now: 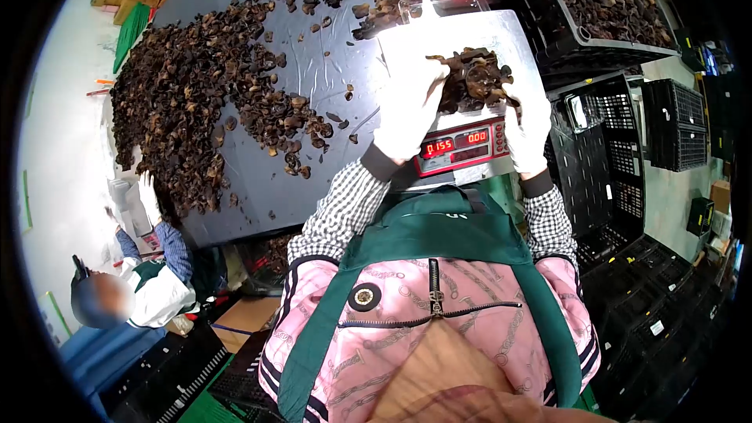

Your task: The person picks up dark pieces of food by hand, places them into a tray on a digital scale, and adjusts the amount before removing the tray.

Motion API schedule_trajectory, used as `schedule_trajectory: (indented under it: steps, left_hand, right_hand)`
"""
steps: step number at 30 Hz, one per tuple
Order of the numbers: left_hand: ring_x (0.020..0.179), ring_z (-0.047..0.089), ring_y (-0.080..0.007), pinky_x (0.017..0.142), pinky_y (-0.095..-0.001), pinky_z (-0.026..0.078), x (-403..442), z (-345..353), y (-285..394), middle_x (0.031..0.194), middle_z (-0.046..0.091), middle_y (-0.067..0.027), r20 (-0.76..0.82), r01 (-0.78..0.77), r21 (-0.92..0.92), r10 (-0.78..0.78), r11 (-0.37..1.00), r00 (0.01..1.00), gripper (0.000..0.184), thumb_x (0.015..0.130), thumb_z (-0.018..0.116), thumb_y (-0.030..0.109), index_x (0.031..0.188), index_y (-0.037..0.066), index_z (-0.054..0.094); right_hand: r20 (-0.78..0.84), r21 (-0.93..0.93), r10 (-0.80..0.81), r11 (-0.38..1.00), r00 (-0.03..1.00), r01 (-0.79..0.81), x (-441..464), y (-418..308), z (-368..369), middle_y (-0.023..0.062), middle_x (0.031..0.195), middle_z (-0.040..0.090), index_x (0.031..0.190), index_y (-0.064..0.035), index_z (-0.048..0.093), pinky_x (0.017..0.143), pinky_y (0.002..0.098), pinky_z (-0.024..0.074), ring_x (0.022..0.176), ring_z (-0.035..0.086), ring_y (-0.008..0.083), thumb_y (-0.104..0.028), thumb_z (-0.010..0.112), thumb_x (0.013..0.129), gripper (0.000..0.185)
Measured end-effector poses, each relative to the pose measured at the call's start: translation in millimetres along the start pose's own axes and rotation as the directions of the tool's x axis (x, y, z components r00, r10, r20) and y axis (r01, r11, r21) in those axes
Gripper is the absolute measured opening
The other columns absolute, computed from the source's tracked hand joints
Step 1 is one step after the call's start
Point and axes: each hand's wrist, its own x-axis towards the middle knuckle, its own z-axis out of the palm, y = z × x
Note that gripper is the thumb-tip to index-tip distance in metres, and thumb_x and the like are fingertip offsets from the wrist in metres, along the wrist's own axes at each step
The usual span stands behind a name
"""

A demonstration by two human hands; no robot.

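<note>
Dark brown dried pieces, like mushrooms or fungus, lie in a small heap [474, 82] on the pale plate of a digital scale [507, 31]. Red digits glow on the scale's front panel [462, 145]; the left one reads 0.155. My left hand [411, 102], in a white glove, is at the heap's left side, overexposed, and whether it grips a piece is unclear. At the heap's right side, my right hand [526, 125], also gloved, has its fingers curled near a dark piece. A clear plastic tray [462, 4] stands behind the heap.
More dark pieces [196, 94] spread over the grey table [305, 55]. A black crate of pieces [619, 51] stands at upper right, with black crates [634, 305] below. A co-worker [149, 290] is at lower left, a gloved hand at the table. Another gloved hand shows at the top left.
</note>
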Motion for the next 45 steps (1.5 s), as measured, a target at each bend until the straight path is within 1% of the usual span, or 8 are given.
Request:
schedule_trajectory:
  steps: [10, 20, 24, 27, 31, 36, 39, 45]
  left_hand:
    - [0.083, 0.069, -0.0300, 0.075, -0.0372, 0.056, 32, 28, -10, 0.096, 0.071, -0.0142, 0.018, -0.041, 0.126, 0.040, 0.991, 0.999, 0.018, 0.092, 0.068, 0.017, 0.105, 0.005, 0.072]
    - [0.100, 0.068, -0.0178, 0.089, -0.0282, 0.052, 68, -4, -105, 0.110, 0.072, -0.0128, 0.013, 0.304, 0.108, -0.307, 0.947, 0.952, 0.030, 0.097, 0.064, 0.018, 0.119, -0.002, 0.067]
    - [0.101, 0.070, -0.0331, 0.091, -0.0369, 0.053, 84, 26, -154, 0.109, 0.072, -0.0190, -0.114, 0.358, 0.113, -0.346, 0.927, 0.931, 0.039, 0.094, 0.063, 0.033, 0.113, 0.000, 0.070]
    - [0.095, 0.070, -0.0305, 0.088, -0.0357, 0.052, 94, 46, -172, 0.102, 0.073, -0.0169, -0.138, 0.340, 0.284, -0.312, 0.897, 0.940, 0.042, 0.096, 0.061, 0.038, 0.109, -0.001, 0.070]
    - [0.083, 0.065, -0.0120, 0.072, -0.0274, 0.049, 114, 33, -133, 0.100, 0.075, -0.0109, 0.130, 0.546, -0.153, -0.531, 0.824, 0.837, 0.042, 0.099, 0.060, 0.038, 0.109, -0.001, 0.071]
    - [0.081, 0.065, -0.0101, 0.072, -0.0260, 0.050, 124, 3, -82, 0.090, 0.075, -0.0071, 0.065, 0.459, -0.471, -0.489, 0.753, 0.870, 0.043, 0.104, 0.054, 0.039, 0.110, 0.001, 0.072]
    - [0.106, 0.067, -0.0165, 0.092, -0.0286, 0.051, 103, -29, -94, 0.116, 0.072, -0.0127, -0.140, 0.237, -0.197, -0.266, 0.951, 0.954, 0.037, 0.100, 0.062, 0.026, 0.121, -0.003, 0.067]
    - [0.096, 0.066, -0.0119, 0.089, -0.0264, 0.051, -7, -179, -98, 0.107, 0.073, -0.0073, -0.388, 0.404, -0.163, -0.435, 0.900, 0.813, 0.024, 0.094, 0.070, 0.011, 0.113, -0.003, 0.070]
  right_hand:
    - [0.110, 0.054, -0.085, 0.995, 0.990, 0.079, 5, 7, -22, 0.0107, 0.120, 0.065, 0.120, -0.0085, 0.067, 0.104, 0.0432, 0.0407, 0.115, 0.057, 0.0305, -0.004, 0.067, 0.080, 0.041]
    - [-0.061, 0.476, 0.520, 0.765, 0.852, -0.433, -14, 35, -21, 0.0133, 0.124, 0.066, 0.128, 0.0025, 0.059, 0.100, 0.0320, 0.0505, 0.114, 0.064, 0.0195, 0.000, 0.059, 0.096, 0.032]
    - [0.018, 0.414, 0.535, 0.765, 0.844, -0.494, -22, 42, -14, 0.0108, 0.119, 0.067, 0.128, -0.0017, 0.060, 0.093, 0.0291, 0.0515, 0.105, 0.065, 0.0159, -0.005, 0.061, 0.097, 0.031]
    - [0.111, 0.348, 0.549, 0.759, 0.828, -0.550, -23, 40, -9, 0.0069, 0.096, 0.069, 0.122, -0.0005, 0.063, 0.075, 0.0263, 0.0515, 0.079, 0.065, 0.0111, -0.010, 0.057, 0.100, 0.026]
    - [0.241, 0.360, 0.642, 0.637, 0.728, -0.681, -17, 27, -2, 0.0066, 0.082, 0.067, 0.117, 0.0006, 0.064, 0.063, 0.0247, 0.0488, 0.062, 0.064, 0.0102, -0.017, 0.056, 0.101, 0.025]
    - [0.328, 0.382, 0.714, 0.499, 0.618, -0.778, -15, 21, -1, 0.0073, 0.066, 0.069, 0.113, 0.0017, 0.063, 0.045, 0.0256, 0.0424, 0.050, 0.059, 0.0107, -0.025, 0.058, 0.101, 0.030]
    - [0.227, 0.399, 0.668, 0.600, 0.709, -0.693, -24, 33, -4, 0.0064, 0.077, 0.070, 0.118, -0.0006, 0.064, 0.044, 0.0221, 0.0403, 0.050, 0.056, 0.0069, -0.024, 0.057, 0.102, 0.029]
    - [0.125, 0.507, 0.798, 0.459, 0.589, -0.729, -40, 26, -45, 0.0036, 0.094, 0.070, 0.127, -0.0035, 0.063, 0.052, 0.0159, 0.0423, 0.066, 0.059, 0.0036, -0.015, 0.050, 0.104, 0.029]
